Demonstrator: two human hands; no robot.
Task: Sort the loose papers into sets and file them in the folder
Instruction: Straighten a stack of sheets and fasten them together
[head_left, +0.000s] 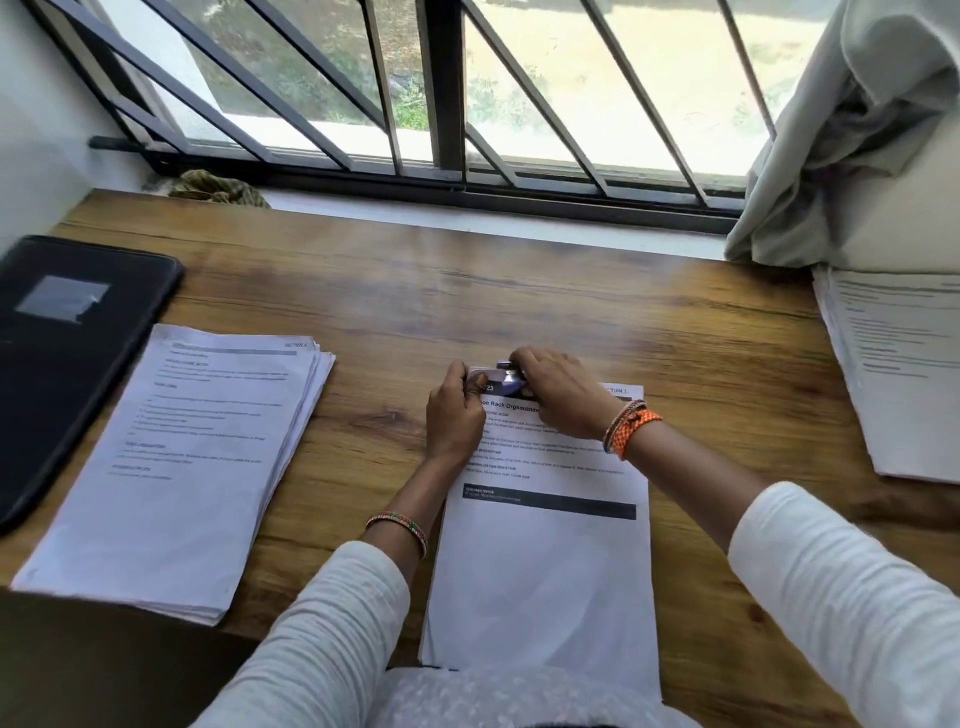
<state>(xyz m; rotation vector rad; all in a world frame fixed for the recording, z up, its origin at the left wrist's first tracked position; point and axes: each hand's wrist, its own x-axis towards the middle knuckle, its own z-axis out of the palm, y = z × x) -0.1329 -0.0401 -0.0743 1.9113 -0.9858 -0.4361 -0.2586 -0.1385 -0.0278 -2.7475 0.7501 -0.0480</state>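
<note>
The set of white printed sheets (545, 545) lies flat on the brown wood-grain desk (519, 301), directly in front of the person, its long axis running from the body toward the window. Both hands work at its far left corner. The left hand (454, 410) grips that corner, fingers curled at the sheet edge. The right hand (556, 395) is curled over a small blue-and-silver stapler-like tool (506, 376) set on the same corner; the tool is largely hidden, so its type is a judgement.

The black closed folder (67, 353) lies well apart at the left desk edge, nearer the left hand. Between folder and current set rests a thick stack of white printed papers (171, 467). Another white paper stack (898, 374) sits at the right edge.
</note>
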